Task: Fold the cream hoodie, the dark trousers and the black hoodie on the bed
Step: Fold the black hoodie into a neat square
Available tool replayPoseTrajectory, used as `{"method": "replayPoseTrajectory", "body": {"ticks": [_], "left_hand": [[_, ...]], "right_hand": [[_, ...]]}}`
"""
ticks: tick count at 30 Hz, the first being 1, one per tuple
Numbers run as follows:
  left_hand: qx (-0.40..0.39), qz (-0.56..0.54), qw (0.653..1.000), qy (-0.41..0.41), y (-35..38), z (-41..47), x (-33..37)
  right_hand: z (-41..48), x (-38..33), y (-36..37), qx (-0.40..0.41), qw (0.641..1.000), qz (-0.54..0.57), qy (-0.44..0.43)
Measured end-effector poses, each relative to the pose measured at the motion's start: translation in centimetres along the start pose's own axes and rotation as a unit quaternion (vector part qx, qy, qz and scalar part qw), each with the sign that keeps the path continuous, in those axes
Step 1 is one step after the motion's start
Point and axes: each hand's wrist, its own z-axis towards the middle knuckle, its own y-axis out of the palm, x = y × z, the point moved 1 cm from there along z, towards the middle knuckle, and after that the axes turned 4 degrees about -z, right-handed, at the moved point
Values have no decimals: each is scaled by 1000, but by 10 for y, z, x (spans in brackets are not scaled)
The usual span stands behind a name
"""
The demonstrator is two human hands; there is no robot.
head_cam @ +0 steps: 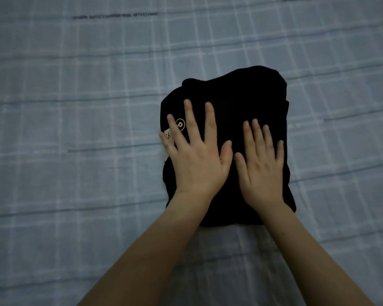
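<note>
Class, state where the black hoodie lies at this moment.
In the head view, the folded black hoodie lies just right of centre on the checked bed sheet, with the left hand and the right hand resting flat on it.

Shot from a single wide-angle camera worn on the head, facing forward and steeply down onto a blue checked bedsheet. Close range: near enough for the left hand and right hand to lie flat on the folded black hoodie, set just right of frame centre. Bare forearms entering from the bottom edge, reaching away from the lens. Bedsheet filling the frame to every edge, its lines bending and blurring toward the corners. Dim, soft focus throughout.
</note>
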Motion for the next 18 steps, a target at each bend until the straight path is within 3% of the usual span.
{"method": "replayPoseTrajectory", "body": {"ticks": [3, 6, 8, 10, 12, 15, 18], "left_hand": [[-14, 20, 1000, -1, 3, 0, 2], [0, -75, 997, 18, -12, 2, -8], [11, -170, 985, 26, -21, 0, -29], [-20, -266, 963, -32, -26, -11, -51], [-93, -379, 916, -92, -27, -27, -62], [-132, -444, 882, -90, -15, -46, -70], [-139, -465, 866, -116, -17, -51, -65]], "right_hand": [[0, 9, -1, -19, 999, 27, -14], [-2, 19, -24, 6, 999, 13, -41], [-7, 33, -33, 18, 1000, 8, -11], [-11, 48, -36, -31, 994, 72, 78], [-16, 60, -31, -92, 980, 128, 124], [-18, 68, -26, -115, 962, 233, 83], [-23, 64, -30, -153, 897, 408, 79]]}}
